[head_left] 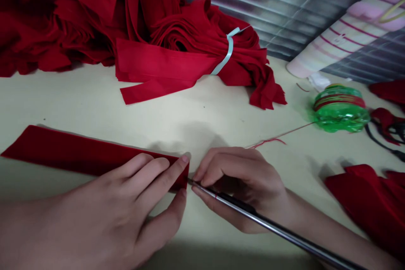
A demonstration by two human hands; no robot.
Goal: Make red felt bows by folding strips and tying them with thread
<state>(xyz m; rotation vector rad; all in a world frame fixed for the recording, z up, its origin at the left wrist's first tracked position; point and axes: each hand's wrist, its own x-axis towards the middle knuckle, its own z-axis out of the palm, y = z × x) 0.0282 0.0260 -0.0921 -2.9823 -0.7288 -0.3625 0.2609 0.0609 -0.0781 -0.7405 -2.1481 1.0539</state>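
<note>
A folded-looking strip of dark red cloth (82, 152) lies flat on the pale table. My left hand (142, 198) rests on its right end, fingers stretched out, the index fingertip at the far corner and the thumb by the near one. Pinched in my right hand (243, 177) is a slim silver rod-like tool (272, 223). The tool's dark, narrow tip meets the short right edge of the cloth, between my left index finger and thumb. Its rear end runs out of view at the bottom right, and its exact kind is unclear.
A red cloth bundle tied with a light blue band (228, 52) lies behind, beside a big red cloth heap (104, 12). Thread trails from a green plastic thread holder (341, 109). A pale pink-white bottle (341, 42) stands by the blinds (253, 0); more red cloth (363, 194) lies right.
</note>
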